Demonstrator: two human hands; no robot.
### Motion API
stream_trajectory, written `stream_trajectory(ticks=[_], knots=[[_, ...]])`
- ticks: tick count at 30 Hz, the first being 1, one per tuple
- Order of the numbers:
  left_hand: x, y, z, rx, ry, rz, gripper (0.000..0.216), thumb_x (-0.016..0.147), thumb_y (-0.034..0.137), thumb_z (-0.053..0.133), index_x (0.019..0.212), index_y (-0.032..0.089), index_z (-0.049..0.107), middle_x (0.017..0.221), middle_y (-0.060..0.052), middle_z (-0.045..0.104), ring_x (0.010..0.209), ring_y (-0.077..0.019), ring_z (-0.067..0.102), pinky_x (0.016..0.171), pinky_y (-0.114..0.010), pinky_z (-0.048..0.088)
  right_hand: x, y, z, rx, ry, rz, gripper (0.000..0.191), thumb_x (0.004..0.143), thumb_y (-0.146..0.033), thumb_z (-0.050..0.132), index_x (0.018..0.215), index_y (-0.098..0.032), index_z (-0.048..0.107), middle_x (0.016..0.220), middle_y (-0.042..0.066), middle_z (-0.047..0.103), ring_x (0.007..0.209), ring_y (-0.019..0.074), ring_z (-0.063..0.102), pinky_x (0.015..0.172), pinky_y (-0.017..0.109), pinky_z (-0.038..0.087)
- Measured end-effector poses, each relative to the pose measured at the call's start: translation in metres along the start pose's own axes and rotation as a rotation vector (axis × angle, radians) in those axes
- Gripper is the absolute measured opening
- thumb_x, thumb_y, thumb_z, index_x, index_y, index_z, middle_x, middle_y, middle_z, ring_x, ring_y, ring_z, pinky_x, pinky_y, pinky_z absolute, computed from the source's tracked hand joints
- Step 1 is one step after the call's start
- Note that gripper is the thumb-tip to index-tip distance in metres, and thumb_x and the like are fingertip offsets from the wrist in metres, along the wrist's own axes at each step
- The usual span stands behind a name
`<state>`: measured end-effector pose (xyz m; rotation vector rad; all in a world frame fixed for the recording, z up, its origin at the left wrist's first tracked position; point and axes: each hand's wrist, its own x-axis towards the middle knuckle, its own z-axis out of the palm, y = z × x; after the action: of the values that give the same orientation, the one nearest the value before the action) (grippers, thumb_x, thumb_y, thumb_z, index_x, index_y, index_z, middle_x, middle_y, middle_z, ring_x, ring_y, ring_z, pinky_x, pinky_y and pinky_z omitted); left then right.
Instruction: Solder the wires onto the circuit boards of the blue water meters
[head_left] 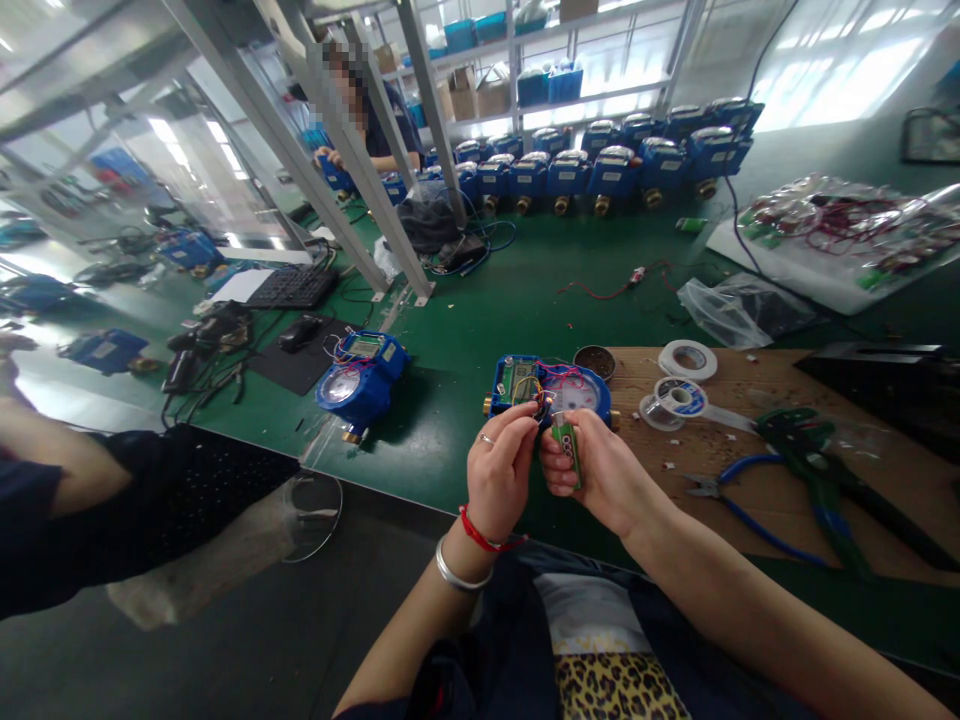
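Note:
My right hand [592, 468] is closed round a small green battery [566, 445], held upright just in front of an open blue water meter [551, 388] with red wires and a white dial. My left hand [501, 470] pinches with fingers together at the wires beside the battery's top. What exactly the left fingertips grip is too small to name. A ring, a red string and a silver bangle are on my left hand and wrist.
A second blue meter [361, 372] lies to the left on the green bench. A wooden board [750, 470] on the right carries tape rolls [687, 360], blue-handled pliers [739, 505] and a green tool [814, 450]. Several meters [600, 165] line the back. Another person's arm [67, 470] is at left.

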<state>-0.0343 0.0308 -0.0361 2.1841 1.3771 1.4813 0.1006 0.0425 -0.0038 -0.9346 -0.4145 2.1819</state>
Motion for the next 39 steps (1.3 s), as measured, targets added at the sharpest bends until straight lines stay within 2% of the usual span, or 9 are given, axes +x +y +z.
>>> stream_trajectory(ticks=[39], knots=[[-0.0002, -0.0033, 0.0021, 0.012, 0.015, -0.01, 0.013, 0.093, 0.014, 0.054, 0.1, 0.018, 0.064, 0.11, -0.008, 0.07, 0.104, -0.0167, 0.066, 0.092, -0.034, 0.055, -0.0034, 0.0043, -0.0031, -0.09, -0.035, 0.012, 0.036, 0.085, -0.044, 0.044, 0.063, -0.016, 0.048, 0.053, -0.005, 0.037, 0.041, 0.005, 0.029, 0.043, 0.02, 0.022]])
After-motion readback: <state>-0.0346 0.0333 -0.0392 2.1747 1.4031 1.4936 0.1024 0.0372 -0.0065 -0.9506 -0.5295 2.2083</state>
